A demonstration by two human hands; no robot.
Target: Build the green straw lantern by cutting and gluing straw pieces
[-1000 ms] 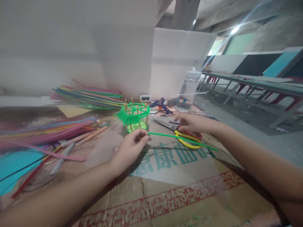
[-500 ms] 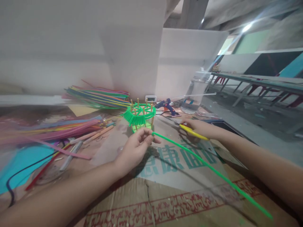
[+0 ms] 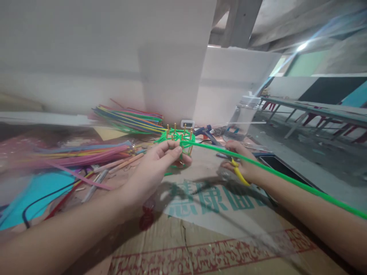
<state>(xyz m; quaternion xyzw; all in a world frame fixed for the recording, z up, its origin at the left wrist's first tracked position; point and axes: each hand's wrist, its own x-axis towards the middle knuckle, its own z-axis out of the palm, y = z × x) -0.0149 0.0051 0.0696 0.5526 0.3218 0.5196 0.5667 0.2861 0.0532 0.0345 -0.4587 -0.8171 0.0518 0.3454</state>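
Observation:
My left hand (image 3: 164, 160) is closed, pinching one end of a long green pipe cleaner (image 3: 218, 148) between thumb and fingers. The pipe cleaner runs off to the right, passing above my right forearm. In my right hand (image 3: 239, 158) is a pair of scissors with yellow handles (image 3: 241, 175); the fingers are through or around the handles, and the blades point left. Just behind my left hand stands a small round frame of green pipe cleaners and upright wooden sticks (image 3: 175, 128). My left hand hides much of its front and lower part.
Bundles of coloured pipe cleaners (image 3: 129, 118) and pink strips (image 3: 114, 154) lie at the left. Behind the frame are a blue glue gun (image 3: 210, 133) and a small digital display (image 3: 187, 123). A clear water jug (image 3: 239, 118) and a dark phone (image 3: 279, 168) stand or lie right.
My left hand has risen with the pipe cleaner, now covering the frame's front. The pipe cleaner's free end has swung up and right. My right hand has turned the scissors' blades leftward.

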